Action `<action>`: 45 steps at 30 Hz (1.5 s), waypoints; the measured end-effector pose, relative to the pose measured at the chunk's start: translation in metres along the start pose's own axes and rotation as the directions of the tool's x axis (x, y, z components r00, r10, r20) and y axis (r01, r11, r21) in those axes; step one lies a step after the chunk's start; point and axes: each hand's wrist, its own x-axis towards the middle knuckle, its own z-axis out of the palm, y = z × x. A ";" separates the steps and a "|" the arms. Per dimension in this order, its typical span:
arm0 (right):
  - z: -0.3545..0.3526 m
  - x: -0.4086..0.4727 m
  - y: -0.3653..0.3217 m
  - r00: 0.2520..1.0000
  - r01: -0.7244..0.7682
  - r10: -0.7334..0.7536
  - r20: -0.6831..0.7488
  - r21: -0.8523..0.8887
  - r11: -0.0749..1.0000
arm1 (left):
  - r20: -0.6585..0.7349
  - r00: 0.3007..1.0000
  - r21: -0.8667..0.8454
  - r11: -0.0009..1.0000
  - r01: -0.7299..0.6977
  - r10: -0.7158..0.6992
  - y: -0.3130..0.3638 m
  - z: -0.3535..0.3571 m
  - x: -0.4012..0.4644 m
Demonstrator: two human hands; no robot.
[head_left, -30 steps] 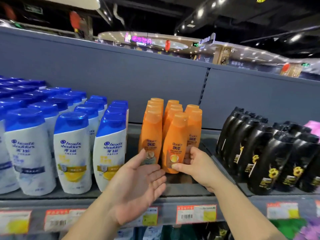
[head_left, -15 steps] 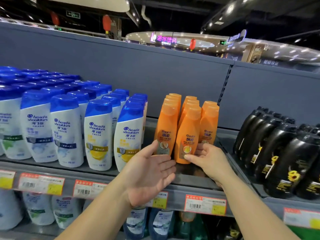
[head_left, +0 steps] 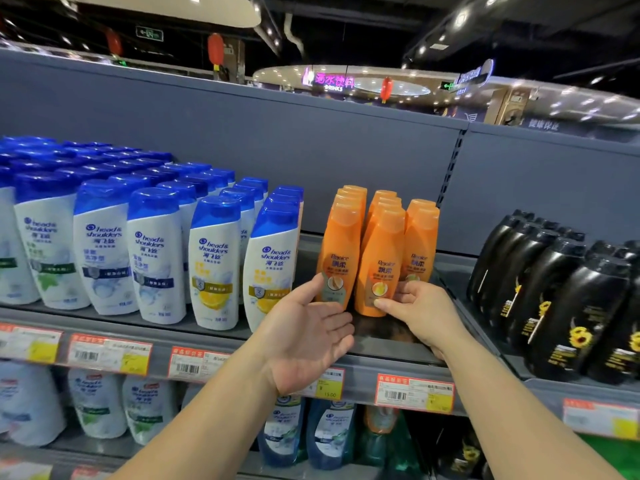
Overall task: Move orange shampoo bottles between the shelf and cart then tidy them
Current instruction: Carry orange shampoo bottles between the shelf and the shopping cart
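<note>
We've got the orange bottles (head_left: 377, 251) bunched upright on the grey shelf (head_left: 388, 344), between blue-capped white bottles (head_left: 156, 251) and black bottles (head_left: 554, 299). Left hand (head_left: 304, 337) flat-open, thumb touching one; right hand (head_left: 420, 311) pinches the front bottle. Dim store behind.

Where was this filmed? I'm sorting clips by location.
Most likely a supermarket's hair-care aisle: rows of orange shampoo bottles and blue-capped shampoo bottles on a shelf, with barcode price tags along its edge.
</note>
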 end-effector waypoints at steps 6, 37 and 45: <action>-0.010 -0.023 -0.024 0.971 -0.055 0.015 -0.237 -0.162 0.985 | 0.054 0.998 -0.002 1.000 -0.029 0.030 0.000 -0.002 -0.007; 0.869 -0.358 -0.391 0.183 0.124 -0.224 0.957 0.204 0.971 | -0.868 0.454 -0.133 0.786 -0.603 0.202 0.207 -0.626 -0.593; 1.089 -0.337 -0.451 0.090 -0.065 -0.116 0.989 0.122 0.990 | -0.915 0.389 -0.169 0.775 -0.609 0.107 0.323 -0.813 -0.631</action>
